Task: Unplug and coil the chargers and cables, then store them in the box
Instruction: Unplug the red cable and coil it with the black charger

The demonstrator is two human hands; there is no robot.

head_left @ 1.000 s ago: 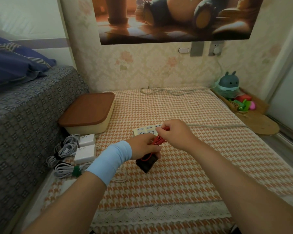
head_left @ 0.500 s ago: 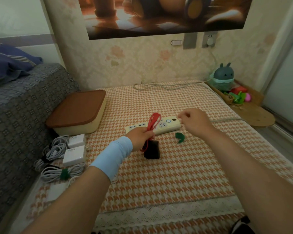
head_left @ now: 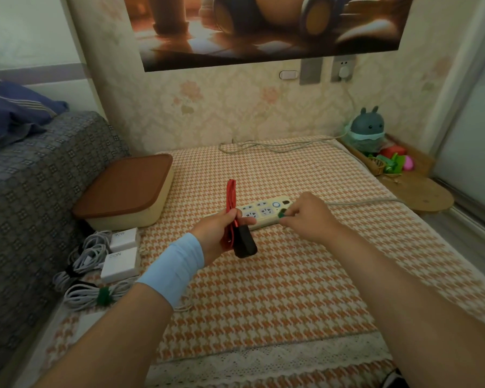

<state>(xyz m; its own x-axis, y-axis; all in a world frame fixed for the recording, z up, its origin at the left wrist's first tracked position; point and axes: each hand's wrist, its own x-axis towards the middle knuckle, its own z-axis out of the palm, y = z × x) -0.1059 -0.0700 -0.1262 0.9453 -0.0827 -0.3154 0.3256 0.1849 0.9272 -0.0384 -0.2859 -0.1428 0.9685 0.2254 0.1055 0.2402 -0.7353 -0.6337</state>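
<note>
At the middle of the orange checked cloth [head_left: 291, 275], the left hand [head_left: 221, 231] grips a folded red cable [head_left: 231, 197] together with a black charger [head_left: 245, 243], fingers curled round both. The cable's loops stand up above the fist and the charger hangs below it. Just to the right, the right hand [head_left: 305, 219] pinches a small green tie [head_left: 282, 212] between thumb and fingertips, over the near edge of a cream power strip [head_left: 261, 212]. The strip lies flat just beyond both hands, its grey cord running off to the right. Far left on the cloth sits the box [head_left: 129, 191], its brown lid on. Nearer than the box, along the left edge, lie two white chargers [head_left: 119, 264] side by side and bundled white cables [head_left: 90, 253], one bundle bound with a green band [head_left: 103, 296]. A grey patterned cover [head_left: 25, 205] borders the cloth on the left.
</note>
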